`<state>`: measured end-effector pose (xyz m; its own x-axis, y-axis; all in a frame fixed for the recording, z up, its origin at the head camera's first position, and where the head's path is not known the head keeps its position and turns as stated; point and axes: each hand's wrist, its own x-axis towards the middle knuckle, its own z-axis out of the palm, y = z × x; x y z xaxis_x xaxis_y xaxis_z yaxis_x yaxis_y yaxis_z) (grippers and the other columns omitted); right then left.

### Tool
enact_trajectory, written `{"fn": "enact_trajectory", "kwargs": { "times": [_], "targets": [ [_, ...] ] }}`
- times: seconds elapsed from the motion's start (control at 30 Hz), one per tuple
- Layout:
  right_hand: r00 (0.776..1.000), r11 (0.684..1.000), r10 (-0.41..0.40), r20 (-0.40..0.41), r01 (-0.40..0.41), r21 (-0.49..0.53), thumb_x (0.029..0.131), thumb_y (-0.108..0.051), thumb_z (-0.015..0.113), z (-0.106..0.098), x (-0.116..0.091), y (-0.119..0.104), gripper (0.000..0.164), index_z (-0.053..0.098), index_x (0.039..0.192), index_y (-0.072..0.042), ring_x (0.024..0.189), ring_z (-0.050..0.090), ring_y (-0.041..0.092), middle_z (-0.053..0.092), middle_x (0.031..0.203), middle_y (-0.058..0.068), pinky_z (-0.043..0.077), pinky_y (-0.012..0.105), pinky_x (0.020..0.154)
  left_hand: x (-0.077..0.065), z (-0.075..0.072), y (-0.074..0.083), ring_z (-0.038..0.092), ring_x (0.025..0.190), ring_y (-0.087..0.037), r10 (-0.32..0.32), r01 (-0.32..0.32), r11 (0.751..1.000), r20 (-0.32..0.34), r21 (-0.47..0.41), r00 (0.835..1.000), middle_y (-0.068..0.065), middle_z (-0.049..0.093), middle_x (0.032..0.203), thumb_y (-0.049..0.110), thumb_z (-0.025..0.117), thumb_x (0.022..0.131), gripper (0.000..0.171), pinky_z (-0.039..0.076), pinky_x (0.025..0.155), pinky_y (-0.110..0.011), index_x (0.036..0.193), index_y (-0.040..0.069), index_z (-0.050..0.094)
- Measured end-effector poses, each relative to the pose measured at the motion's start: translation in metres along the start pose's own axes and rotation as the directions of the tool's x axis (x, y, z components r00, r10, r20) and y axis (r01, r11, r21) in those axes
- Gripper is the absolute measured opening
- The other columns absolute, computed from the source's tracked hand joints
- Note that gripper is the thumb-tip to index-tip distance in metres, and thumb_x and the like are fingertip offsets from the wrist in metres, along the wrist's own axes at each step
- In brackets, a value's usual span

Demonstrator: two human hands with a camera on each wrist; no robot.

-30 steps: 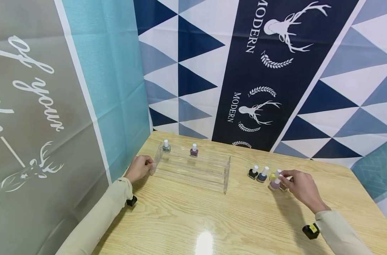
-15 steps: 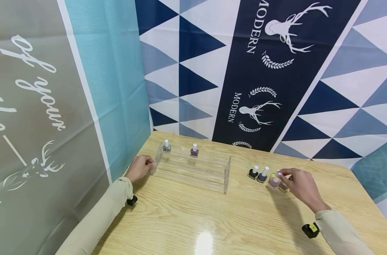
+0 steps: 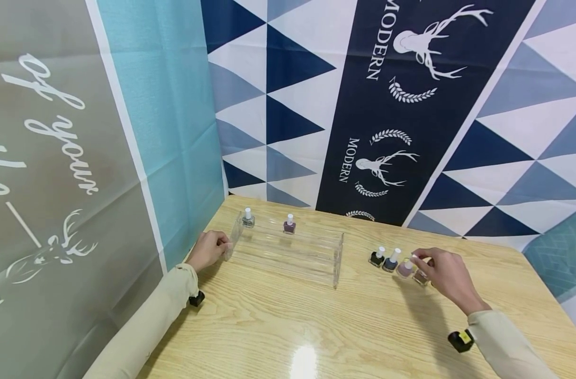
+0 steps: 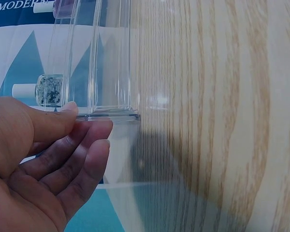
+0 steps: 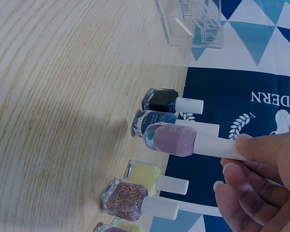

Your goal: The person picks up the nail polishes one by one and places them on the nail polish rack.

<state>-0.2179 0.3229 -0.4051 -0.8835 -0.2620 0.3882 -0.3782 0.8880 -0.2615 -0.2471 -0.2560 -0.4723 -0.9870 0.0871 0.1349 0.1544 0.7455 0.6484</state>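
Note:
A clear acrylic tiered rack [image 3: 283, 263] stands on the table, with a glitter nail polish bottle [image 3: 248, 221] and a purple nail polish bottle [image 3: 289, 227] on its back tier. My left hand [image 3: 208, 250] pinches the rack's left end panel [image 4: 108, 116] between thumb and fingers. At the right, my right hand [image 3: 446, 273] pinches the white cap of a lilac nail polish bottle [image 5: 176, 140], which is tilted. Close around it stand a black bottle [image 5: 160, 100], a dark blue bottle [image 5: 152, 121], a pale yellow bottle [image 5: 144, 176] and a brown glitter bottle [image 5: 123, 199].
More bottles [image 5: 106, 228] show partly at the bottom edge of the right wrist view. Patterned cloth [image 3: 288, 105] hangs behind the wooden table [image 3: 269, 326], and a grey and teal cloth [image 3: 174, 131] hangs along the left.
My right hand has shifted the lilac bottle slightly left, towards the dark blue one, uncovering more of the brown glitter bottle. The left hand stays on the rack.

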Motion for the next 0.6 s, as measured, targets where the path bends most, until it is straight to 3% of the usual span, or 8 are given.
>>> {"fn": "enact_trajectory", "kwargs": {
  "times": [0.6],
  "targets": [
    [1.000, 1.000, -0.010, 0.011, 0.010, 0.016, 0.096, -0.015, 0.075, -0.0020, 0.0063, -0.0062, 0.018, 0.078, 0.106, 0.000, 0.058, 0.050, 0.008, 0.073, 0.081, 0.006, 0.037, 0.029, 0.052, 0.0004, 0.0014, -0.0011, 0.058, 0.061, -0.015, -0.014, 0.014, 1.000, 0.006, -0.012, 1.000, -0.007, 0.070, 0.077, 0.010, 0.069, 0.100, 0.013, 0.048, 0.059, -0.034, 0.091, 0.004, 0.076]
  ]
}}
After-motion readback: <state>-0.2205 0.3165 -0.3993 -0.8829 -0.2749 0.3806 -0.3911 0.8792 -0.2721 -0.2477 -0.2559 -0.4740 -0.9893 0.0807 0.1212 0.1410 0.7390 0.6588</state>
